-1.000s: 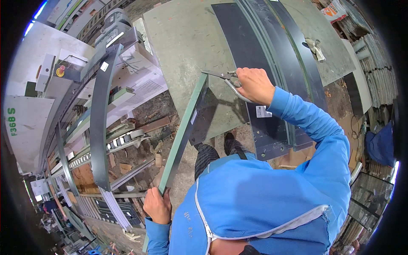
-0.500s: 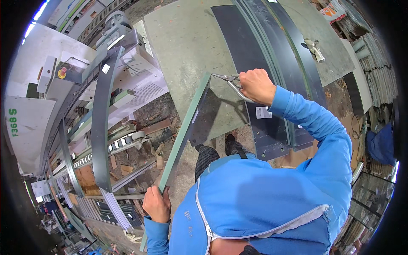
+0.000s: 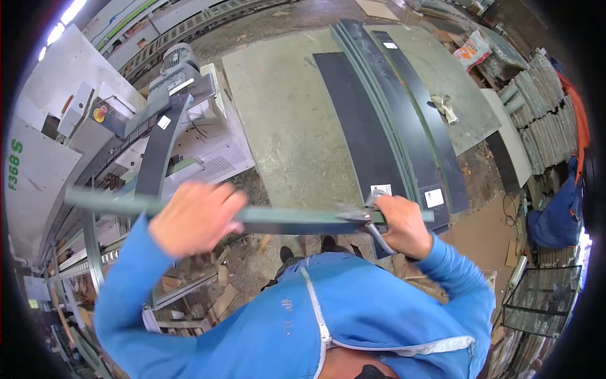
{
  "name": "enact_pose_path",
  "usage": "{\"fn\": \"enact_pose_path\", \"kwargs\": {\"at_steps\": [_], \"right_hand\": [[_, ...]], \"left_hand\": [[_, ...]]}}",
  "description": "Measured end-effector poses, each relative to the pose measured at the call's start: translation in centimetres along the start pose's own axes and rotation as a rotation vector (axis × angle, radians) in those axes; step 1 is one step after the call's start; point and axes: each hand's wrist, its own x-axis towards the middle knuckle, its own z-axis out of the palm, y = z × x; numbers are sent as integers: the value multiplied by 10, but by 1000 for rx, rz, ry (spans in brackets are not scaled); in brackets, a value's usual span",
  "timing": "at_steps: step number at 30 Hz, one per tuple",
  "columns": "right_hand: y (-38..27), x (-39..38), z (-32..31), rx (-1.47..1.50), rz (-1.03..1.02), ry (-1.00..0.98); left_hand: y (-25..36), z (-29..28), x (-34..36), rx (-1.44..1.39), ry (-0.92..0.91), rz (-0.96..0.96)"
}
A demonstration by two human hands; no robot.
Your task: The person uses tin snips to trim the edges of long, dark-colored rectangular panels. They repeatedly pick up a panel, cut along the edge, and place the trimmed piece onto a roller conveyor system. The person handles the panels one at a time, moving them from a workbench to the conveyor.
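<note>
A white-and-orange sack point(image 3: 472, 50) sits ahead to my right, its contents hidden. My right hand point(image 3: 404, 224) is closed around metal pliers point(image 3: 361, 216), their nose over the long, narrow, green-edged strip point(image 3: 290, 216) crossing before my waist. My left hand point(image 3: 197, 218), blurred, curls over it; whether it grips, I can't tell. Smooth, dark panels point(image 3: 353, 107) lie beyond.

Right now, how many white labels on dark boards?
4: left label on the machine-side board; far label on the narrow board; middle label and right label near the right hand. Others may be hidden.
</note>
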Motion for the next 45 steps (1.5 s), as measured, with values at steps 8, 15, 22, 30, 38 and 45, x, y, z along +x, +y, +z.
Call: {"fn": "enact_pose_path", "kwargs": {"at_steps": [8, 15, 22, 30, 38, 45], "right_hand": [[8, -77, 65, 271, 857, 352], [39, -83, 75, 700, 1056, 510], [69, -90, 78, 1000, 1015, 658], [1, -36, 57, -394, 725, 852], [-38, 17, 137, 65, 258, 307], [34, 78, 177, 120, 282, 216]], "left_hand": [[-62, 77, 246, -265, -233, 287], [-51, 151, 291, -286, 321, 220], [-234, 141, -18, 12, 398, -1060], [-335, 272, -302, -486, 244, -1730], [-337, 318, -243, -629, 383, -1281], [-208, 252, -188, -1103, 544, -1271]]}}
